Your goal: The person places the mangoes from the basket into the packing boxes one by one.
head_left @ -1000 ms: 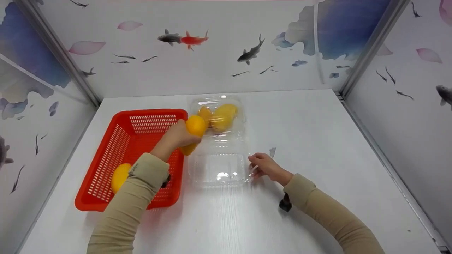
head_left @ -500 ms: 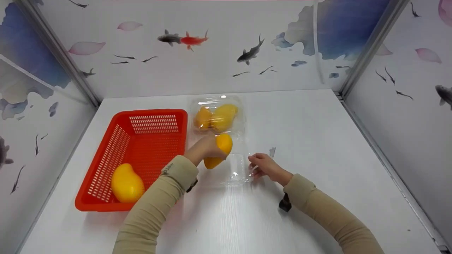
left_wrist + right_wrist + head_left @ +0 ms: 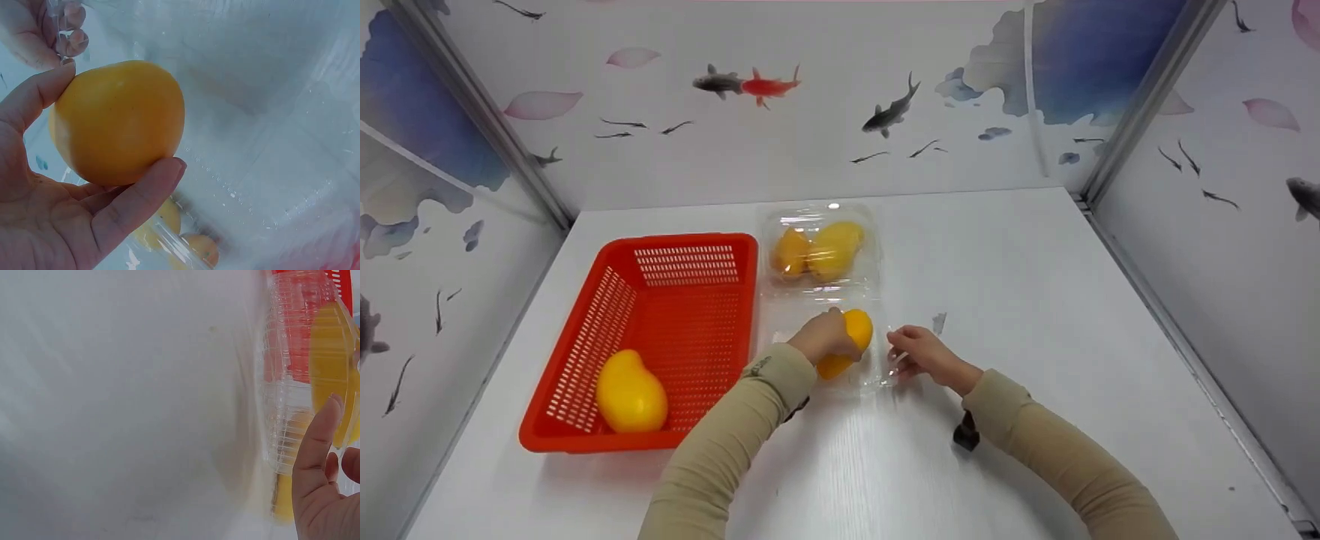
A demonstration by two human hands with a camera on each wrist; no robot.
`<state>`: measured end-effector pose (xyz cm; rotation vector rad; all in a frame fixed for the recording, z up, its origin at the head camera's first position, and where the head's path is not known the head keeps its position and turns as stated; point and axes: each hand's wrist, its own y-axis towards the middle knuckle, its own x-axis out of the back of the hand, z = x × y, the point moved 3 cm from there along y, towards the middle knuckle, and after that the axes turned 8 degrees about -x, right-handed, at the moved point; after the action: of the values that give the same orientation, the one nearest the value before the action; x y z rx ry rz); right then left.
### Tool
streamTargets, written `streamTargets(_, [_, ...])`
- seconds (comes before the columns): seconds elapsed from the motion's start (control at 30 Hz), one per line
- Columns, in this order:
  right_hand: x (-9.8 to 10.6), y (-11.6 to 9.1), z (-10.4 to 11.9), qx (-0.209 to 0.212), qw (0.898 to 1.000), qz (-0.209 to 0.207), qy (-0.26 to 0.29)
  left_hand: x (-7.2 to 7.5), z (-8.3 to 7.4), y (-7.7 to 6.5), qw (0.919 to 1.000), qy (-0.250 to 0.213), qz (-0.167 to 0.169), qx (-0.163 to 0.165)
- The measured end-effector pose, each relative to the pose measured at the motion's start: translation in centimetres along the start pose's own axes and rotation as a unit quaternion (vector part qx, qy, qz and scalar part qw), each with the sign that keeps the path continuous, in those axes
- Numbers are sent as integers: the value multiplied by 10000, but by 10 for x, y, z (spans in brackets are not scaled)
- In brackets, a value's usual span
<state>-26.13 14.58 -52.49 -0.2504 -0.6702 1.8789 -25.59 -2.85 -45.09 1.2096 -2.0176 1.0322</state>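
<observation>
My left hand (image 3: 826, 339) holds a yellow mango (image 3: 860, 330) over the near part of a clear plastic container (image 3: 277, 365). In the left wrist view, thumb and fingers curve round the mango (image 3: 121, 121) from both sides. At the container's right edge, my right hand (image 3: 928, 354) pinches the thin plastic rim between thumb and fingers. Just beyond, a mango (image 3: 790, 253) and a larger, paler mango (image 3: 838, 250) lie side by side under clear plastic (image 3: 817, 213). The held mango partly shows through the container wall in the right wrist view.
Left of the container stands a red slotted plastic basket (image 3: 679, 239). One mango (image 3: 631, 394) lies in its near left corner. A small clear scrap (image 3: 939, 323) lies on the white table (image 3: 997, 262) beyond the right hand. Printed wall panels (image 3: 825, 165) enclose the back and sides.
My left hand has carried the mango rightward from above the basket's edge, then nearer and lower over the container. The right hand keeps its place at the rim.
</observation>
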Motion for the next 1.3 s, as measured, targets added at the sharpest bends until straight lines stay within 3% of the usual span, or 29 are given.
streamTargets(0.53, [-1, -3, 1, 9, 10000, -28, -37, -25, -5, 8, 9999, 14, -109, 71])
streamTargets(0.77, [-1, 2, -2, -6, 9999, -120, -7, -34, -5, 12, 9995, 120, -105, 266])
streamTargets(1.07, [-1, 2, -2, 68, 10000, -23, 22, -34, -1, 13, 9997, -61, -177, 126])
streamTargets(1.3, [-1, 0, -2, 129, 9998, 17, 149, -32, 0, 12, 9998, 147, -132, 28])
